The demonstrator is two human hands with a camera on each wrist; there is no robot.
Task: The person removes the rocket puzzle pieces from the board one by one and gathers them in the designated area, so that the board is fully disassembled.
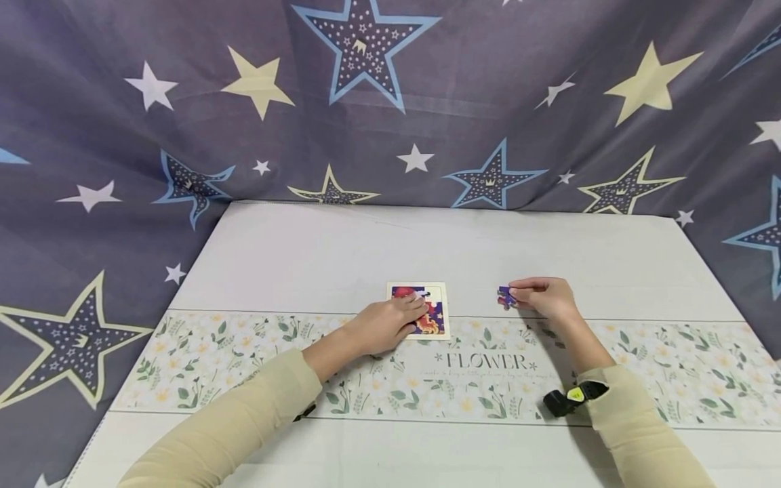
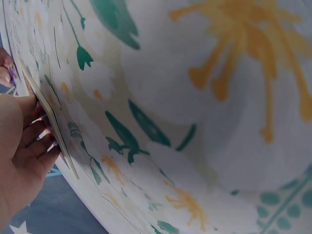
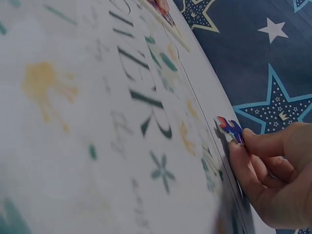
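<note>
A small square jigsaw puzzle (image 1: pixel 434 318) in a pale frame lies on the table, partly filled with purple, red and orange pieces. My left hand (image 1: pixel 390 320) rests on it, fingers extended over the pieces and hiding part of the picture. From the left wrist view, the fingertips of my left hand (image 2: pixel 29 141) touch the board inside its frame (image 2: pixel 53 117). To the right, my right hand (image 1: pixel 546 297) pinches a purple puzzle piece (image 1: pixel 505 297) between thumb and index finger. The right wrist view shows this piece (image 3: pixel 230 129) held close over the tabletop, with blue and red on its face.
The white table (image 1: pixel 305 251) carries a flowered band with the word FLOWER (image 1: pixel 486 360) printed in front of the hands. A dark curtain (image 1: pixel 464 61) with stars hangs behind the table and along its sides. Black straps (image 1: pixel 573 396) sit at the wrists.
</note>
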